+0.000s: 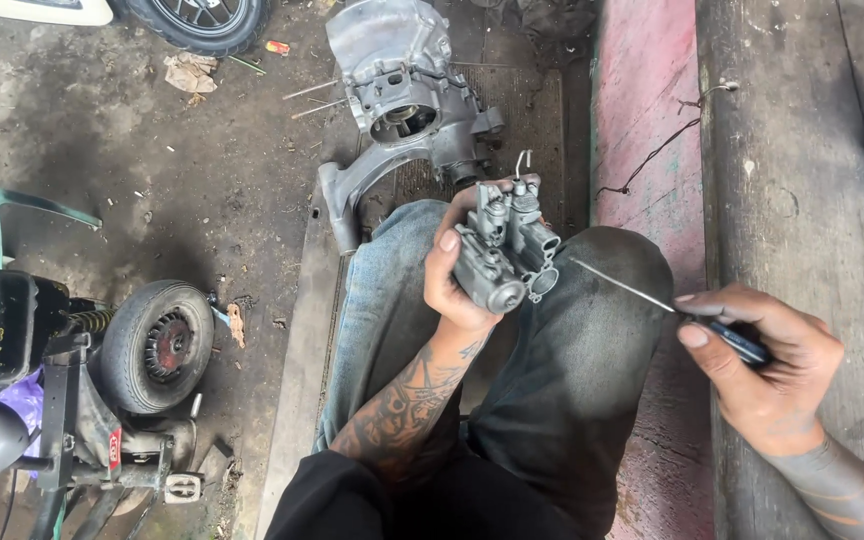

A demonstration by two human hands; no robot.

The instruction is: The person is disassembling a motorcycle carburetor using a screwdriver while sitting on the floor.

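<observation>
Carburetor (504,250) sits clamped in the left hand (457,275); the right hand (767,365) pinches a thin screwdriver (667,305).

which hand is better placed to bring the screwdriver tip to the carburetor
Right, probably. The right hand already has the thin metal-shafted screwdriver with a dark handle in its grip, tip aimed toward the grey metal carburetor. The left hand is occupied holding that carburetor above the knee.
</observation>
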